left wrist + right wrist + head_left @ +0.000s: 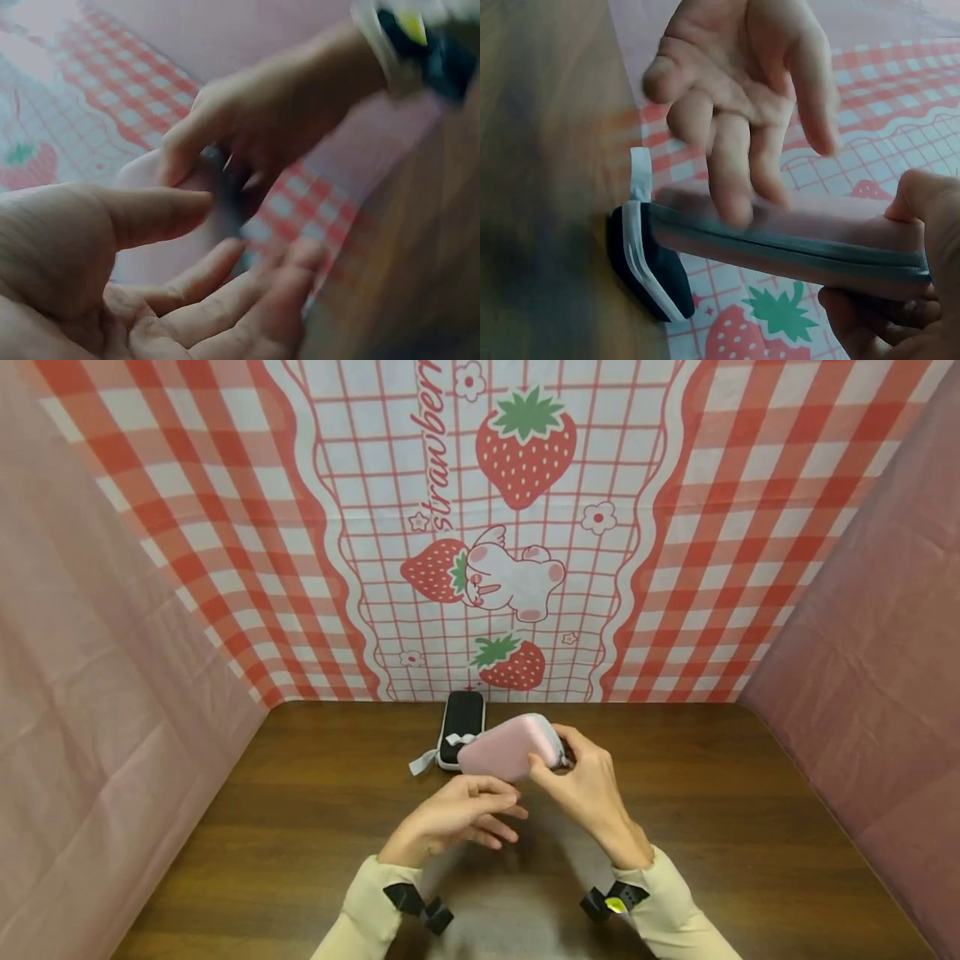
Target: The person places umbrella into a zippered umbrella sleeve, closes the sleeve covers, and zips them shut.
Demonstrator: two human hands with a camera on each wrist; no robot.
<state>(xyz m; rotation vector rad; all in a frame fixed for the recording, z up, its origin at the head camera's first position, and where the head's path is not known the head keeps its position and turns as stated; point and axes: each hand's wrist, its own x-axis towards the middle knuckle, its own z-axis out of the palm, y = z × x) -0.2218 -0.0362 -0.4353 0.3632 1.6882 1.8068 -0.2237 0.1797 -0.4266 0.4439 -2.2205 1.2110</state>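
Note:
A pink zippered case (504, 750) is held up above the table, tilted, its grey zipper edge (802, 251) seen side-on in the right wrist view. My right hand (588, 777) grips one end of it between thumb and fingers. Just below the case, my left hand (465, 814) has its fingers loosely extended, holding nothing; whether a fingertip touches the case I cannot tell. Behind lies a black case (463, 718) with a white zipper band and a light fabric tab (640, 172), partly hidden by the pink one.
The brown wooden table (300, 827) ends at a strawberry-patterned cloth (495, 527) hung upright at the back. Pink cloth panels (862, 693) rise along both sides. Each wrist wears a black strap with a small camera (437, 916).

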